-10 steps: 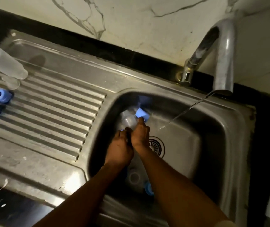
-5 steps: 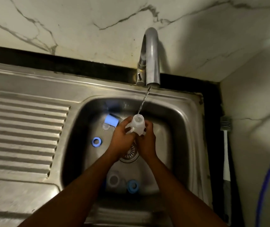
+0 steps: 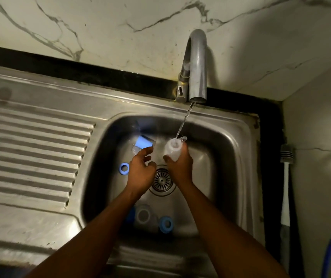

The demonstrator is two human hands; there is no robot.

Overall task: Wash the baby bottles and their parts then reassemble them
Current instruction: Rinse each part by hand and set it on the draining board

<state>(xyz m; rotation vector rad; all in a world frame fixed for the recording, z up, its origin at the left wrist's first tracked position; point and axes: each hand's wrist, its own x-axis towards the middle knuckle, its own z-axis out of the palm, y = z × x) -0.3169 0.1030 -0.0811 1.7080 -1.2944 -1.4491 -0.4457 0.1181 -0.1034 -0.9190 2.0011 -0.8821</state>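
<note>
Baby-bottle pieces nearest, against the near wall of the sink (image 3: 238, 157): clear bottle body (image 3: 143, 216) on its side, open mouth facing the camera, blue ring (image 3: 166, 224) just beside it on the right, another blue piece (image 3: 131, 214) half hidden behind the left forearm. Further in, drain strainer (image 3: 162, 179) at the middle of the basin floor, between the two wrists. Left hand (image 3: 141, 169) hovering over the basin, fingers spread and loosely bent, gripping nothing. Second blue ring (image 3: 124, 168) flat on the floor just left of it. Right hand (image 3: 180, 167) up beside it, fingers and thumb wrapped round the lower half of a small clear bottle (image 3: 172, 150): near upright, translucent, mouth open to the top, above the basin and clear of the floor. Thin water stream (image 3: 183, 123) dropping into that mouth, splashing at the rim. Behind the left fingertips, blue cap (image 3: 144, 143) lying tipped near the far wall, small clear piece (image 3: 136, 151) just beside it. Beyond, steel tap (image 3: 197, 67) arching over from the back edge.
</note>
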